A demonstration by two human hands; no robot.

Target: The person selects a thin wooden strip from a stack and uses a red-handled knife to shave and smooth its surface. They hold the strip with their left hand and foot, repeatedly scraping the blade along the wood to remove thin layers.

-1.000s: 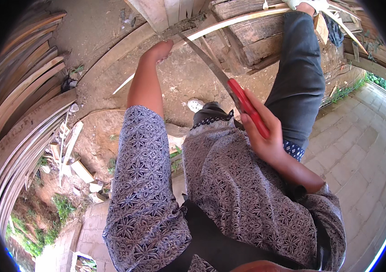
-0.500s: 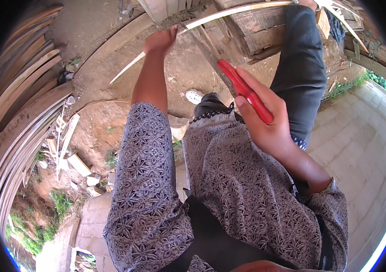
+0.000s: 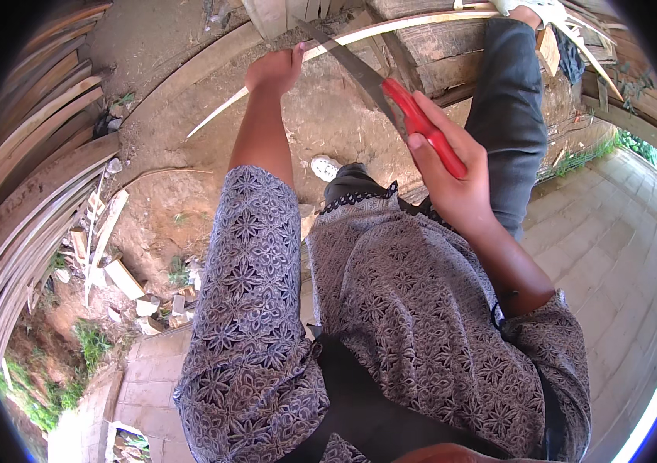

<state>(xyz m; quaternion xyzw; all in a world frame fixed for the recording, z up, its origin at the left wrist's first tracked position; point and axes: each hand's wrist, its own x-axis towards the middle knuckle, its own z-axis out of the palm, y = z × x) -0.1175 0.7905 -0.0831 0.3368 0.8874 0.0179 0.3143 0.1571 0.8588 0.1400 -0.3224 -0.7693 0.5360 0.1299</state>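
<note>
My left hand (image 3: 273,71) is closed around a long pale bamboo strip (image 3: 390,27) that curves from lower left up across the top of the view. My right hand (image 3: 452,181) grips the red handle of a long knife (image 3: 421,123). The dark blade (image 3: 348,58) points up and left and meets the strip just right of my left hand. My raised knee in grey trousers (image 3: 514,116) stands at the right, with the strip passing above it.
Stacked wooden planks (image 3: 27,177) curve along the left. Below lies bare earth (image 3: 159,216) with wood offcuts (image 3: 124,278) and a white shoe (image 3: 325,167). A paved brick path (image 3: 614,231) runs at the right. Rough timber beams (image 3: 452,54) lie behind the knife.
My left hand has slid left along the strip. The knife and my right hand have drawn down toward me, and the blade now lies across the strip at a flatter angle.
</note>
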